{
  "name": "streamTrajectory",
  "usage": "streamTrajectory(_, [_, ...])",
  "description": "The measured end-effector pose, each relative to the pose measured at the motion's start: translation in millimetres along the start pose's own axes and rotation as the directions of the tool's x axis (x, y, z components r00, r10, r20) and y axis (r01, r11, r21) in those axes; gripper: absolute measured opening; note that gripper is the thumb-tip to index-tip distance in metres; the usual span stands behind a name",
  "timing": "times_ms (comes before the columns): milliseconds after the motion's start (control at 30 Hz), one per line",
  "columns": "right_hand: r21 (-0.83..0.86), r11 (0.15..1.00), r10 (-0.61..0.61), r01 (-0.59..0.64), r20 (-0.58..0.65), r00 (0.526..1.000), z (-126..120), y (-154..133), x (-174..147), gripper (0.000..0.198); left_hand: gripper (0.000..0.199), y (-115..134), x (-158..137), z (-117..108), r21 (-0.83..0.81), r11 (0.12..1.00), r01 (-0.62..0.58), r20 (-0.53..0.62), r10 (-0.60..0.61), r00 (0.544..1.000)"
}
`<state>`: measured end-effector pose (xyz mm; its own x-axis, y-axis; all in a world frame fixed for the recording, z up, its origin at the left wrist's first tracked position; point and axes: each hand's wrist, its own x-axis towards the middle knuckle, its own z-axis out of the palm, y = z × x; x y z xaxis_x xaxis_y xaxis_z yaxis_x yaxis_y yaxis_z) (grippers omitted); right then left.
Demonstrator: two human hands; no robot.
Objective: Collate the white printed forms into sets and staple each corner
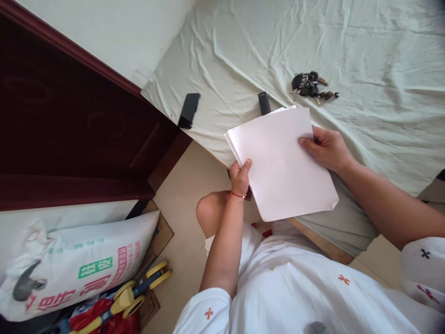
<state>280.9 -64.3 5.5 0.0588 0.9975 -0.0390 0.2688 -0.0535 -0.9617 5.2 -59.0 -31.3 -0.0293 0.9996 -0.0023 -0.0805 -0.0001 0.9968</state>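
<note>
A small stack of white paper sheets (pixel 285 169) is held up in front of me, over the near edge of the bed. My left hand (pixel 240 176) grips the stack's left edge, thumb on top and fingers hidden beneath. At the right edge, my right hand (pixel 327 146) pinches the paper with its thumb on the upper face. The sheets are slightly fanned at the upper left, and the lower right corner curls. The top sheet looks blank. Just beyond the paper lies a small black object (pixel 264 103), partly covered by the sheets.
A bunch of keys (pixel 309 86) and a black phone (pixel 189 110) lie on the pale green bed sheet (pixel 250 51). On the left are a dark red wooden panel (pixel 69 102), a full white sack (pixel 100 260) and a yellow wheeled toy (pixel 128 297) on the floor.
</note>
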Motion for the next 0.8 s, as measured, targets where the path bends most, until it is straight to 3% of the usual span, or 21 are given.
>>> streamTrajectory(167, [-0.095,0.994,-0.055,0.052,-0.029,0.998,3.2,8.7,1.2,0.019,0.04,1.4,0.3,1.6,0.002,1.0,-0.014,-0.001,0.014,1.0])
streamTrajectory(267, [-0.081,0.991,-0.117,0.108,-0.116,0.986,4.3,19.6,5.4,0.016,0.04,0.6,0.6,0.9,-0.018,1.0,0.001,-0.021,-0.001,1.0])
streamTrajectory(400, [-0.046,0.983,-0.183,0.178,-0.228,0.956,-0.1,29.9,12.9,0.036,0.037,2.6,1.4,-0.1,-0.106,0.992,0.064,-0.045,-0.069,0.997])
streamTrajectory(500, [0.076,0.982,-0.156,0.17,-0.168,0.973,-5.7,28.1,16.0,0.056,0.039,13.1,0.3,5.0,-0.185,0.971,0.149,-0.054,-0.161,0.985])
streamTrajectory(600, [0.272,0.96,-0.065,0.068,-0.021,0.998,-11.3,20.5,14.3,0.07,0.042,26.3,-5.3,16.4,-0.305,0.924,0.23,-0.027,-0.25,0.968])
streamTrajectory(700, [0.411,0.905,0.085,-0.112,0.084,0.993,-17.3,14.3,9.0,0.066,0.043,31.1,-14.1,29.3,-0.389,0.874,0.291,0.051,-0.295,0.954])
streamTrajectory(800, [0.442,0.856,0.215,-0.268,0.169,0.962,-22.5,13.3,3.7,0.057,0.043,27.0,-21.9,37.6,-0.389,0.86,0.331,0.089,-0.322,0.943])
